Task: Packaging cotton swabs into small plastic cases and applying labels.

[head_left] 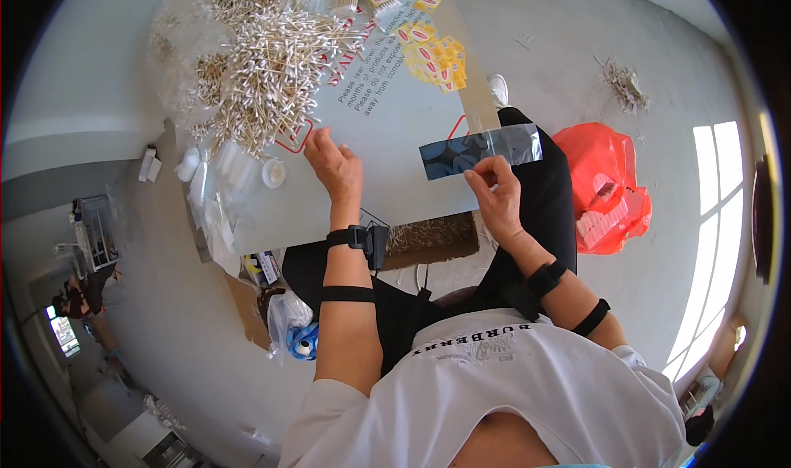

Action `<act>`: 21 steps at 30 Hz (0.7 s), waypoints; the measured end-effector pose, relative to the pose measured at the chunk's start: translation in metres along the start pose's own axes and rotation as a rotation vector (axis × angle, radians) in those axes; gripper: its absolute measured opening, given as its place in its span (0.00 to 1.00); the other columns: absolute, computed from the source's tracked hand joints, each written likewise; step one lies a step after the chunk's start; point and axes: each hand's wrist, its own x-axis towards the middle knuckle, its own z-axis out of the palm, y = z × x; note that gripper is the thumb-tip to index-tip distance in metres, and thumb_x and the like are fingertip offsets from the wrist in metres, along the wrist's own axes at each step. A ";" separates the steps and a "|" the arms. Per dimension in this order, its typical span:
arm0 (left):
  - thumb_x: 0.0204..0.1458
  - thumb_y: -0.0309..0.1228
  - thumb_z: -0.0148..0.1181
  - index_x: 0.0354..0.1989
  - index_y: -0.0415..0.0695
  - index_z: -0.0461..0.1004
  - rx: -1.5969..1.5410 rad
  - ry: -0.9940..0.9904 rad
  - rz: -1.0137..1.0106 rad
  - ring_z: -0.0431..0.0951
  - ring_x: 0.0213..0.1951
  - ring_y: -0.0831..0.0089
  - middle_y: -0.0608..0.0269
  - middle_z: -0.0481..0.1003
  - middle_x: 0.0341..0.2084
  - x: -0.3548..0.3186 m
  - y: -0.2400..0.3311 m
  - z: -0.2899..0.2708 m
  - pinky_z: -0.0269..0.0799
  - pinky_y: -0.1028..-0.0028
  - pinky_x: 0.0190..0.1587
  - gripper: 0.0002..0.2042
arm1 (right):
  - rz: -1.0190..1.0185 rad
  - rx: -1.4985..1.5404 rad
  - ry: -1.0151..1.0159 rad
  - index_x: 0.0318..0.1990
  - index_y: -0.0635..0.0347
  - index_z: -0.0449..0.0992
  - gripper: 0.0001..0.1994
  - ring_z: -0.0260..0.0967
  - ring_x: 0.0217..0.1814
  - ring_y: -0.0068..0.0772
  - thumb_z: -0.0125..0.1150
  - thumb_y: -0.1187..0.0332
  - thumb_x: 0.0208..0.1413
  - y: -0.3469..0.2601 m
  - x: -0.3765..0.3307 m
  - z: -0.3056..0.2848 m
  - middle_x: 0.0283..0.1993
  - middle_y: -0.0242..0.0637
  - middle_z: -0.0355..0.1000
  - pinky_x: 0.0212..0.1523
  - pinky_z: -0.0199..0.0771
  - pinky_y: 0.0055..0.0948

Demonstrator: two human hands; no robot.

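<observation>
The left hand (335, 170), half curled, is near the cotton swabs (276, 64) piled on the desk (383, 175). The right hand (500, 198), partly curled, is at the shiny plastic bag (458, 154), which pokes past the desk's right edge. I cannot tell if either hand holds anything.

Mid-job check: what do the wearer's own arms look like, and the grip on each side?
The left grip and right grip are bare, ungloved hands. The left wrist strap and right wrist strap are black. Farther up, the left arm band and right arm band are plain black too. The left sleeve is white and short.
</observation>
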 end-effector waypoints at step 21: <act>0.42 0.25 0.66 0.67 0.42 0.54 -0.400 0.175 -0.433 0.66 0.53 0.55 0.46 0.60 0.54 0.114 -0.027 -0.014 0.71 0.66 0.48 0.40 | -0.512 -0.509 -0.383 0.64 0.52 0.63 0.44 0.70 0.56 0.53 0.74 0.50 0.36 -0.122 0.234 0.239 0.54 0.53 0.72 0.55 0.70 0.42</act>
